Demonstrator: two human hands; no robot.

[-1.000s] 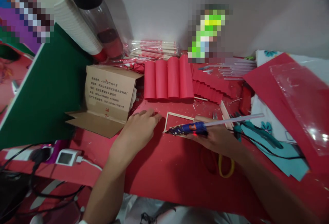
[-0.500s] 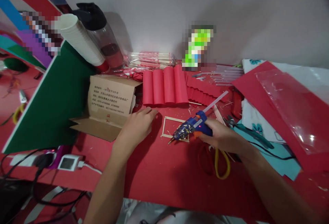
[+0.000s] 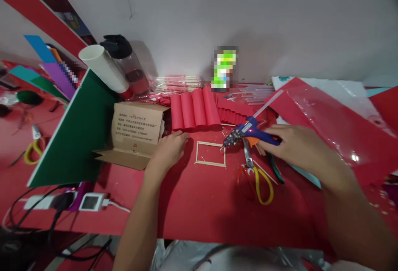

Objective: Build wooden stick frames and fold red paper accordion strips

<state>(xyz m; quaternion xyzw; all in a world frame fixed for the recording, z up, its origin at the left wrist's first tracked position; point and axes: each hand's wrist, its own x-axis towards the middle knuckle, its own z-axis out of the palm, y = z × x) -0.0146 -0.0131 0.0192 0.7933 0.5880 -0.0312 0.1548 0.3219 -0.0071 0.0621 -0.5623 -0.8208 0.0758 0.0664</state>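
My right hand grips a blue hot glue gun with a clear glue stick poking out of its back. The gun's nozzle points at the upper right corner of a small square frame of wooden sticks lying on the red table. My left hand rests on the table just left of the frame, its fingers curled loosely and holding nothing that I can see.
Scissors with red and yellow handles lie under the gun. Red paper rolls and a cardboard box stand behind. A green board, paper cups, a bottle and a power strip are left; red sheets are right.
My right hand has lifted the glue gun up and to the right, from the frame's lower left corner to its upper right corner. The view has tilted upward. My left hand stays put.
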